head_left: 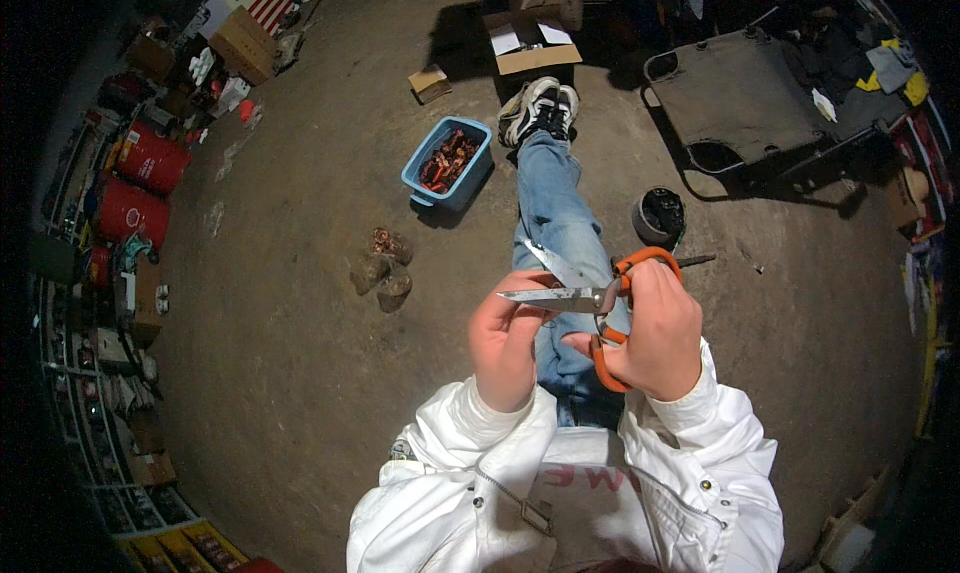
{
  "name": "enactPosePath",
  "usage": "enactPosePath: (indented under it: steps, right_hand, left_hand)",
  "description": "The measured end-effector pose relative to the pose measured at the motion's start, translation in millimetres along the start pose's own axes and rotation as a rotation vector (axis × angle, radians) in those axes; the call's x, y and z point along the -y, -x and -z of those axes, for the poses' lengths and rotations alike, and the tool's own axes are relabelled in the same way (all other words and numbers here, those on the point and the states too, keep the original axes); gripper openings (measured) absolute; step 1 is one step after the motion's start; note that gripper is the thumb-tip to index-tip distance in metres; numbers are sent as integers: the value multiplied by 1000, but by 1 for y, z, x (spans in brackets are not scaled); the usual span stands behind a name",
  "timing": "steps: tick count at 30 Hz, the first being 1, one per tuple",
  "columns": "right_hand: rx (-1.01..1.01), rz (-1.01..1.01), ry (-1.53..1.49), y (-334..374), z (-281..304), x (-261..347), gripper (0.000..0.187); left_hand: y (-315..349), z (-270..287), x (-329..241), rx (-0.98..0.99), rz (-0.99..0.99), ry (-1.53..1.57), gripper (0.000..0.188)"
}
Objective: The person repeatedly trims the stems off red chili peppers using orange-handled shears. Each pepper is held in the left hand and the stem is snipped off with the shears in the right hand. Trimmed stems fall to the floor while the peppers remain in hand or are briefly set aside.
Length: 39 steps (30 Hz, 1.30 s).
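Note:
My right hand (662, 328) grips scissors (570, 299) by their orange handles over my jeans. The two steel blades are spread apart and point left, with dark smudges on them. A thin dark rod (697, 260) sticks out to the right past the upper handle; where it is held is hidden. My left hand (508, 335) is beside the blades with its fingers curled, and the lower blade crosses in front of them. Whatever those fingers hold, if anything, is hidden.
Ahead on the concrete floor stands a blue tub (412, 178) of reddish-brown pieces. Several brownish lumps (369, 271) lie nearer, and a dark bucket (640, 223) stands right of my leg. Beyond are an open cardboard box (540, 59), a folding cot (740, 103) and red drums (133, 211).

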State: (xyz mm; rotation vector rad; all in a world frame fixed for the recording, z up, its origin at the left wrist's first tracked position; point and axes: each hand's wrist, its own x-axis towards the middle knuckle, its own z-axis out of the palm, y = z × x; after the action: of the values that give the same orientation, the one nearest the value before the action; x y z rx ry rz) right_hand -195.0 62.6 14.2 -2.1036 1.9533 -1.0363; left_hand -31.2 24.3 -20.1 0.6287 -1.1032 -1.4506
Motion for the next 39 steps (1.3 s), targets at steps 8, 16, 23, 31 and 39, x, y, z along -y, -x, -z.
enactPosePath:
  steps: [8,16,23,31,39]
  right_hand:
    - [4,12,-28,2,-2,1,65]
    - [9,33,-32,0,0,1,65]
    - [10,31,-13,0,-1,-1,64]
    - [-22,17,-5,3,-4,-3,62]
    - [-30,-29,-241,2,0,-5,69]
  left_hand:
    - [4,-4,-2,-61,31,41,19]
    - [3,-1,0,-26,-4,29,22]
    - [3,3,3,-28,4,60,22]
    - [3,-1,-2,-29,55,31,22]
    - [-3,-2,-5,21,2,146,17]
